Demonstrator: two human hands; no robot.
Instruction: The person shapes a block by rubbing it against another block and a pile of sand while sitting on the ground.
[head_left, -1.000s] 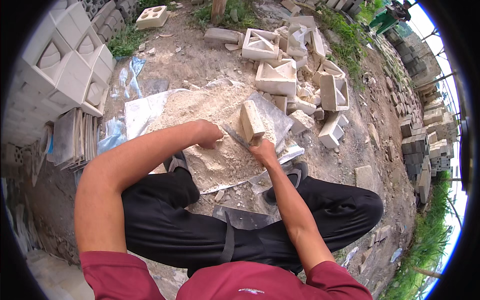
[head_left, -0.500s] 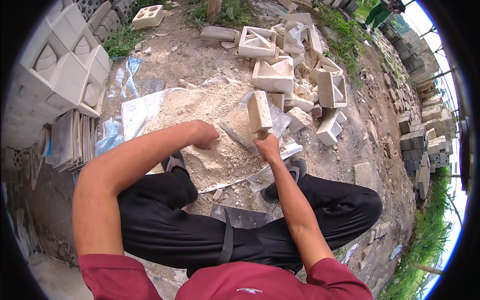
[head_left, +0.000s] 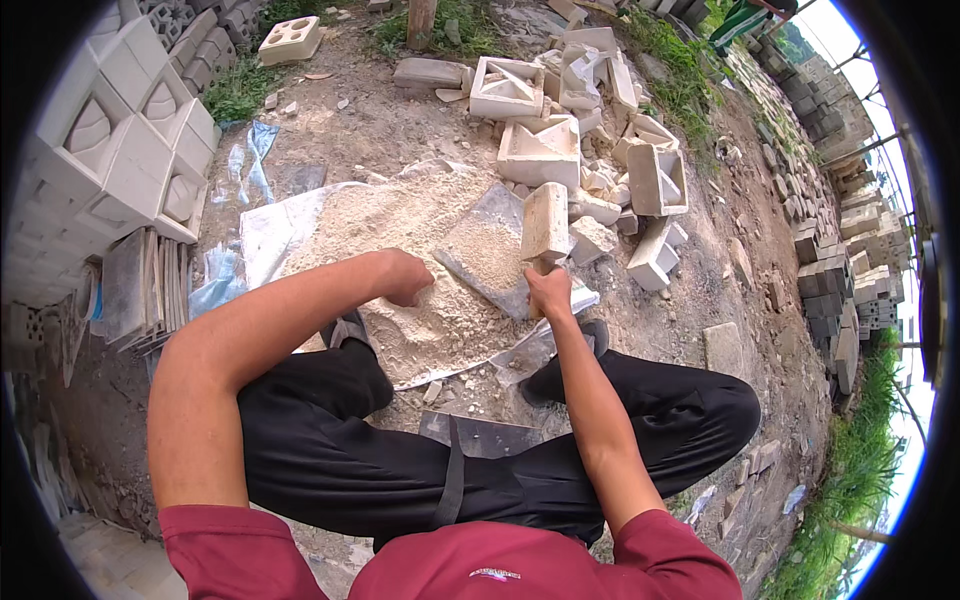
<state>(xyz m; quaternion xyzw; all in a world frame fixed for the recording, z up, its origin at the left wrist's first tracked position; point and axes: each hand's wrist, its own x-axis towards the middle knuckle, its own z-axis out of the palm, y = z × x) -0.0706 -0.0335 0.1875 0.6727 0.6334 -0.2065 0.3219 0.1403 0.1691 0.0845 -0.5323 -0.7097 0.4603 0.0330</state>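
Note:
My right hand (head_left: 549, 291) grips the short handle of a block-headed mallet (head_left: 545, 222). Its pale, dusty head stands above the fist, over the right edge of a flat grey slab (head_left: 487, 245). Crumbs of crushed pale material lie on that slab. My left hand (head_left: 405, 278) is curled closed above the heap of crushed pale material (head_left: 390, 335), left of the slab. Its palm is turned away, so what it holds, if anything, is hidden. Under the heap spreads a white sheet (head_left: 275, 235), its edges showing at the left and front.
Broken cream blocks (head_left: 540, 150) are piled beyond the slab. Decorative blocks (head_left: 130, 130) are stacked at the left above leaning thin boards (head_left: 140, 280). Another dark slab (head_left: 485, 435) lies between my legs. Grey blocks (head_left: 825, 285) stand at the right; someone in green (head_left: 735, 25) is far off.
My right hand has moved slightly to the right with the mallet, uncovering more of the grey slab. My left hand stays over the heap, almost unmoved.

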